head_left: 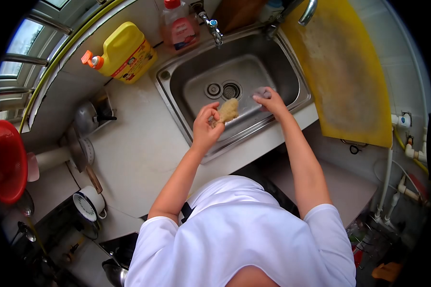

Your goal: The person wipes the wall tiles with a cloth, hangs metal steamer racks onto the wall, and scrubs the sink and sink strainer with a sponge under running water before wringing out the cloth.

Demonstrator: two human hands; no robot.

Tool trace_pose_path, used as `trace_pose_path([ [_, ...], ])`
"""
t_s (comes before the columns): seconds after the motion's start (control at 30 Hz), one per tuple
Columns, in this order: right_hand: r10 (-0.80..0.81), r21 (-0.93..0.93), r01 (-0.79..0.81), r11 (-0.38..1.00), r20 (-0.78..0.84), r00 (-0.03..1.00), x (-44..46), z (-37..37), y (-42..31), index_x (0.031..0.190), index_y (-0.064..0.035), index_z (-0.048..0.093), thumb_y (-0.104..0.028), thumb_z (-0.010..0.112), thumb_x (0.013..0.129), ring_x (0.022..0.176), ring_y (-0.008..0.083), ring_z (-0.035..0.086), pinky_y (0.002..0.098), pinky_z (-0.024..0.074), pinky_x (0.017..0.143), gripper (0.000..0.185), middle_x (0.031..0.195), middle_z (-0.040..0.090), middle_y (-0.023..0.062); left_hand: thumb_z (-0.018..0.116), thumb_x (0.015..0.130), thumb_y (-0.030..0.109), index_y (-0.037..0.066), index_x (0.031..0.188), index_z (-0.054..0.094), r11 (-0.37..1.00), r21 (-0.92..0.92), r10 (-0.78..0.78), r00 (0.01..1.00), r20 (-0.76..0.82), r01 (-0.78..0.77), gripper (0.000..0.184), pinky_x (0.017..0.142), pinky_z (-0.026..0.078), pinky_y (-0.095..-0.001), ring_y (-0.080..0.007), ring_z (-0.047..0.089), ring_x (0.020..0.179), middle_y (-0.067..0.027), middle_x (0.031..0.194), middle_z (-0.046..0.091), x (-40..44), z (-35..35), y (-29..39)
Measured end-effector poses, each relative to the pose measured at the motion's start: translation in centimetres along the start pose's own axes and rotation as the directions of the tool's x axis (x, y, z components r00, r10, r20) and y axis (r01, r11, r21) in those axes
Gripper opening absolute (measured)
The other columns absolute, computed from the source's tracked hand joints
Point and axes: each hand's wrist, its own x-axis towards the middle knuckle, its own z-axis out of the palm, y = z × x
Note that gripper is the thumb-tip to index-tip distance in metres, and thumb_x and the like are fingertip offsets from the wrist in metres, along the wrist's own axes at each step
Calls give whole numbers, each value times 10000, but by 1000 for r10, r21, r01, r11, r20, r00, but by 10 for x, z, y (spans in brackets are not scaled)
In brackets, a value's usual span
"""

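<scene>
My left hand (207,126) is closed on a tan, rough-textured scrubbing sponge (229,110), held over the front part of the steel sink (183,106). To its right, my right hand (274,103) grips a small see-through cup-like thing (261,93) above the sink's right side. Its exact kind is hard to make out, since fingers and blur cover part of it. The sponge and this clear thing are apart. Two round drain fittings (231,89) show in the basin beyond my hands.
A tap (213,29) stands behind the sink, beside a pink soap bottle (181,29). On the left counter is a yellow jug (128,53). A large yellow-edged board (352,71) leans at the right. A white enamel pot (87,203) and red basket (6,160) are farther left.
</scene>
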Motion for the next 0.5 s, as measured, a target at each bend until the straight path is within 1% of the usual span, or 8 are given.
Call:
trace_pose_path([
  [0.03, 148, 482, -140, 865, 20, 989, -8, 6, -5, 1155, -117, 556, -283, 746, 800, 930, 165, 626, 301, 511, 732, 436, 1048, 645, 35, 544, 762, 2, 69, 784, 469, 986, -161, -44, 999, 8, 44, 103, 672, 447, -215, -102, 535, 894, -72, 1041, 583, 0, 0, -9],
  [0.07, 147, 605, -157, 781, 67, 987, -13, 9, -8, 1149, -119, 559, -253, 736, 809, 905, 157, 633, 300, 527, 708, 406, 1039, 654, 38, 491, 787, 17, 80, 851, 436, 891, -349, -280, 957, 80, 290, 104, 604, 423, -198, -75, 529, 794, -64, 974, 589, -1, -2, -18],
  [0.17, 105, 719, -125, 684, 72, 992, -17, 31, -4, 1148, -124, 558, -226, 722, 821, 872, 148, 641, 272, 522, 669, 379, 1023, 656, 31, 444, 795, 13, 72, 963, 441, 837, -375, -398, 914, 81, 398, 178, 547, 391, -192, -45, 498, 684, -57, 920, 594, 1, 6, -30],
  [0.33, 50, 609, 15, 793, -90, 995, -23, 41, -31, 1133, -126, 558, -179, 708, 825, 815, 109, 624, 238, 496, 625, 346, 976, 642, 4, 388, 778, -35, 88, 1147, 476, 964, -172, -198, 979, 45, 203, 399, 539, 428, -210, -56, 521, 665, -33, 889, 592, 33, 36, 3],
  [0.4, 3, 619, 56, 784, -94, 996, -26, 30, -48, 1133, -130, 563, -182, 715, 818, 790, 94, 616, 215, 472, 601, 354, 963, 642, 2, 441, 783, -27, 112, 1157, 534, 937, -348, 33, 999, 32, -20, 410, 607, 493, -274, -142, 608, 734, -48, 907, 620, 52, 40, 1],
  [0.43, 4, 688, 41, 724, -63, 998, -24, 24, -50, 1119, -124, 577, -182, 711, 821, 783, 93, 617, 206, 455, 591, 332, 958, 645, 9, 441, 783, -27, 112, 1157, 534, 940, -339, 39, 999, 19, -30, 410, 607, 493, -274, -142, 608, 734, -48, 907, 620, 58, 35, -11],
  [0.47, 27, 683, -7, 731, -19, 999, -17, 19, -47, 1121, -110, 581, -194, 720, 812, 787, 109, 623, 218, 466, 602, 349, 965, 648, 15, 485, 782, 15, 103, 1121, 572, 926, 364, -39, 935, 353, -98, 361, 662, 508, -332, -198, 625, 808, -81, 949, 625, 61, 30, -33],
  [0.5, 54, 671, -57, 739, 26, 998, -9, 14, -38, 1123, -96, 585, -205, 729, 803, 790, 124, 628, 229, 477, 613, 368, 973, 652, 22, 529, 782, 57, 95, 1085, 609, 453, 827, -327, 801, 501, -333, 316, 717, 523, -389, -254, 642, 882, -115, 990, 630, 62, 27, -51],
])
